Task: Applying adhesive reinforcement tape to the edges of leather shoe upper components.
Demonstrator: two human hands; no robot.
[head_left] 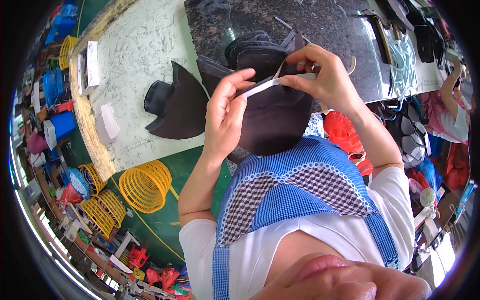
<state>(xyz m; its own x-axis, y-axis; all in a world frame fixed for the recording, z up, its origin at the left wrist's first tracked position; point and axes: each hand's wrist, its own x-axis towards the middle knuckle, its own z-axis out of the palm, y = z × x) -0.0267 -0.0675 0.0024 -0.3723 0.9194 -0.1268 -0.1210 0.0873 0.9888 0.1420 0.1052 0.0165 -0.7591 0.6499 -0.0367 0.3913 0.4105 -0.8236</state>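
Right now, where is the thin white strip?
In the head view, the thin white strip sits at upper centre, stretched between the left hand and right hand, across the dark curved fabric piece they hold.

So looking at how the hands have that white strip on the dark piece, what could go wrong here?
The white strip is stretched between the left hand and right hand, so it might land crooked or wrinkle on the dark piece. That piece overhangs the table edge and could slip. Its free end may curl.
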